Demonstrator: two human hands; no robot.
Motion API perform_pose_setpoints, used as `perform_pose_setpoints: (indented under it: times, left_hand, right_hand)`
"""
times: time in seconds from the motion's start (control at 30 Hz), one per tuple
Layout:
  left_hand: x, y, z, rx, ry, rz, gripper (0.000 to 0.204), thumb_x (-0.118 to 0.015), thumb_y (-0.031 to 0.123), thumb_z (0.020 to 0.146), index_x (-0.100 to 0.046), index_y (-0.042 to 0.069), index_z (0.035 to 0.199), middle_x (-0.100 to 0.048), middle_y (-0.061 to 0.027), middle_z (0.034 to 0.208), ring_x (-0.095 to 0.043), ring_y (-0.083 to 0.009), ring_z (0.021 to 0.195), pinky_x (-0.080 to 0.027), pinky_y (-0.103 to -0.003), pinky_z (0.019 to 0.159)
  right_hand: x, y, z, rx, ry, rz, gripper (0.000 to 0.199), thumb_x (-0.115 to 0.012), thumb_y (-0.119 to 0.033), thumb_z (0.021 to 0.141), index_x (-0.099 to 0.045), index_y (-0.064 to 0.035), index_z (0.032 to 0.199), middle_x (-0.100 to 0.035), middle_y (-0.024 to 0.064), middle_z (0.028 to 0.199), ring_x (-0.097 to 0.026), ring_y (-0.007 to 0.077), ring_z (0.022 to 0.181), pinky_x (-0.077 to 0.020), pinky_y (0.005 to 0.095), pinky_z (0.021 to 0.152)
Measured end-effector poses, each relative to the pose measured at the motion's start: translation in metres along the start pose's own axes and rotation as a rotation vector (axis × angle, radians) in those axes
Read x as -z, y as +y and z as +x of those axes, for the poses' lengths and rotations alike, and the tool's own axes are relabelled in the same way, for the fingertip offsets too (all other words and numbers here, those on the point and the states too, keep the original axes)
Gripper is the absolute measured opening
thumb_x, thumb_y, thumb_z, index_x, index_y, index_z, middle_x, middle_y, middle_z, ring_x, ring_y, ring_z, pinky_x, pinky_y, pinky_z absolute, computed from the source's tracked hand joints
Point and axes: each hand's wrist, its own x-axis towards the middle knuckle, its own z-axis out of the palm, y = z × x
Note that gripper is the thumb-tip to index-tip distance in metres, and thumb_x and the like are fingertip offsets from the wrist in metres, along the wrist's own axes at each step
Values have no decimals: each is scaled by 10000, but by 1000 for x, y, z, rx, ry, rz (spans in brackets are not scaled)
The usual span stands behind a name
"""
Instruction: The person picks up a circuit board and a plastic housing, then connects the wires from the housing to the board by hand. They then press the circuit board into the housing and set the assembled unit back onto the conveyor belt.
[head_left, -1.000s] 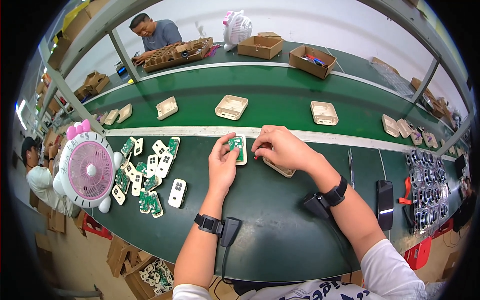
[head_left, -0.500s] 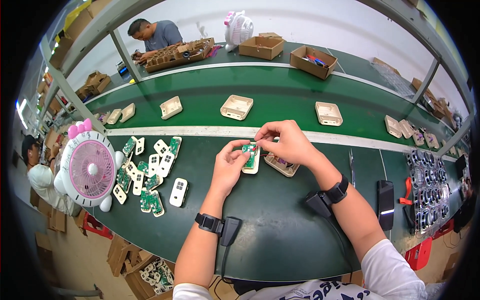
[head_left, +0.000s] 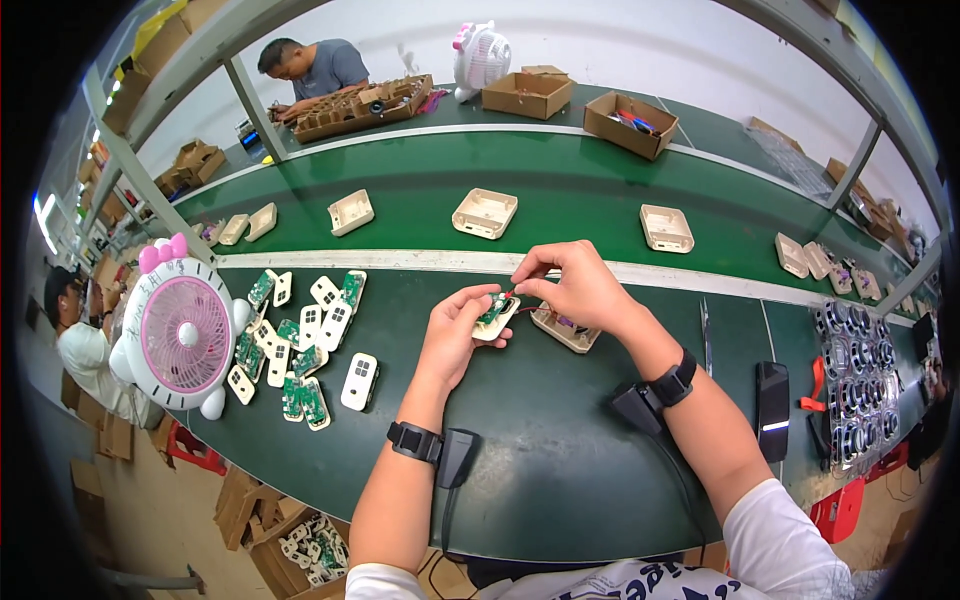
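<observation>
My left hand grips a cream cover panel with a green circuit board on it, tilted above the dark green table. At the board's upper right edge, my right hand pinches what looks like a small red wire connector; the fingertips partly hide it. A thin wire runs from there toward a cream housing, which lies under my right hand with purple wiring inside. Left of my hands lie several cream panels with boards, some face up. A single panel sits apart, nearer me.
A green conveyor belt carries cream housings beyond the table. A pink and white fan stands at left. To the right lie tweezers, a black device and a tray of round speakers. Co-workers sit far left and behind.
My left hand has lifted and tilted the panel with its board, which stood flatter before. My right hand remains at its edge. The housings on the belt have shifted slightly right.
</observation>
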Motion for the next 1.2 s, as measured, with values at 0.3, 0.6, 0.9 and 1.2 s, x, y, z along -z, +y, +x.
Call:
perform_pose_setpoints:
  times: [0.3, 0.6, 0.9, 1.2]
  left_hand:
    - [-3, -3, 0, -48, 9, -21, 319, -570, 119, 1003, -589, -27, 1286, -709, -158, 1038, -729, -231, 784, -622, -329, 672]
    - [-5, -1, 0, -103, 4, 30, 366, -560, 106, 994, -553, -16, 1339, -692, -152, 1074, -713, -241, 859, -603, -349, 729]
    - [0, -10, 5, -187, 26, 42, 340, -641, 24, 956, -630, -6, 1295, -728, -80, 967, -674, -92, 834, -532, -230, 745]
    - [-2, 0, -1, -77, -10, 32, 318, -649, 104, 972, -636, -40, 1256, -732, -116, 971, -713, -151, 776, -593, -274, 660]
  right_hand:
    - [6, 2, -3, 45, -132, 17, 120, -800, -25, 773, -757, 0, 883, -750, 85, 877, -713, 166, 805, -568, 298, 776]
    - [2, 7, -3, 50, -163, 77, 126, -773, 3, 800, -752, 9, 924, -747, 79, 900, -708, 143, 842, -572, 292, 811]
    - [-2, 3, -3, -71, -100, 132, 66, -716, 42, 805, -680, 36, 859, -726, 79, 842, -709, 132, 793, -576, 294, 790]
    - [-8, 3, -4, 122, -10, -62, 101, -703, 18, 722, -619, -2, 774, -661, 85, 757, -669, 205, 739, -537, 326, 707]
